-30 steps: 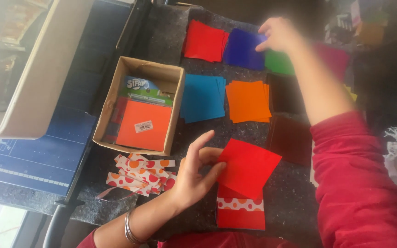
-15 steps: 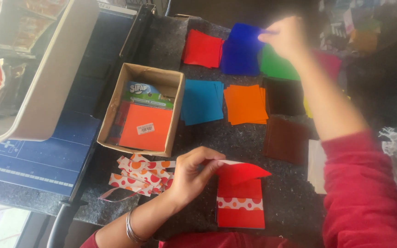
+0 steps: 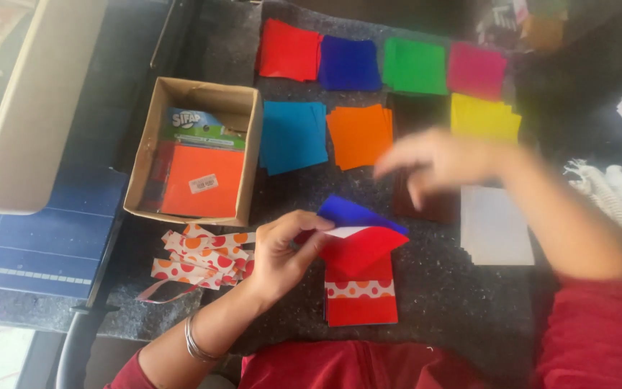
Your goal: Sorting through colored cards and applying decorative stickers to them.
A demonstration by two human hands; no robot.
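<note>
Left hand point(image 3: 282, 252) fingers pinch red and blue paper point(image 3: 358, 234); right hand point(image 3: 440, 162) open, blurred. Keep edges aligned.

A dark speckled stone countertop point(image 3: 469, 317) filled the view in soft daylight; beside it at left lay a blue surface point(image 3: 44, 238) and a beige tray point(image 3: 34, 108).

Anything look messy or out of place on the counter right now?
Mostly tidy: the coloured paper stacks sit in neat rows. The exception is the heap of dotted paper strips beside the cardboard box, tangled, with one end trailing toward the counter edge. The left hand holds a blue sheet and a red sheet.
</note>
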